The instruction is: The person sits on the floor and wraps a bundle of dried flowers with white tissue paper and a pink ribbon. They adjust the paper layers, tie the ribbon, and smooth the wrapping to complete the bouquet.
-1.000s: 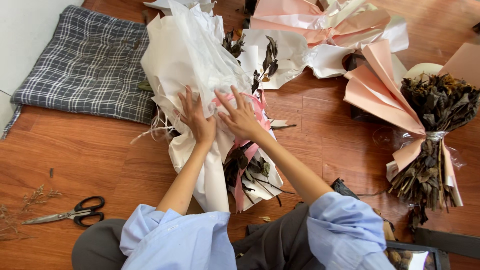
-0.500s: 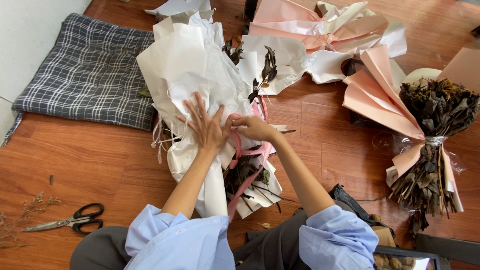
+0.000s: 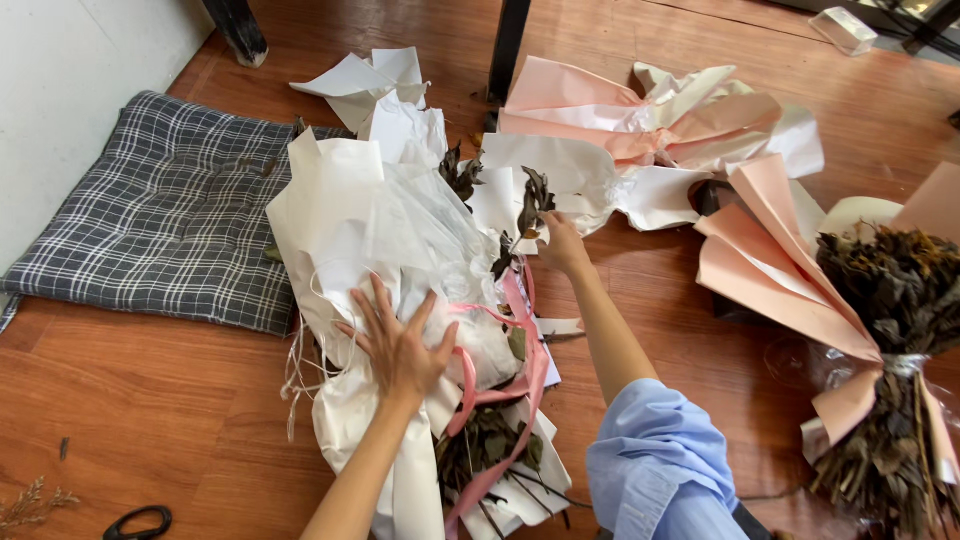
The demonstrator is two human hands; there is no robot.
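A bouquet wrapped in white paper point(image 3: 370, 250) lies on the wooden floor, with dried dark leaves point(image 3: 530, 205) at its top and green stems point(image 3: 485, 450) at its bottom. A pink ribbon point(image 3: 520, 370) runs loose around its middle. My left hand point(image 3: 400, 345) lies flat on the wrap with fingers spread. My right hand point(image 3: 562, 245) reaches further up and grips the white paper next to the dried leaves.
A grey checked cushion point(image 3: 160, 215) lies at the left by the wall. Crumpled pink and white wrapping sheets point(image 3: 650, 130) lie at the back. A second dried bouquet in pink paper point(image 3: 880, 320) lies at the right. Scissors handle point(image 3: 140, 522) shows at bottom left.
My right hand has moved from the ribbon at the bouquet's middle up to the paper by the dried leaves. My left hand has stayed pressed flat on the wrap. The view has shifted closer.
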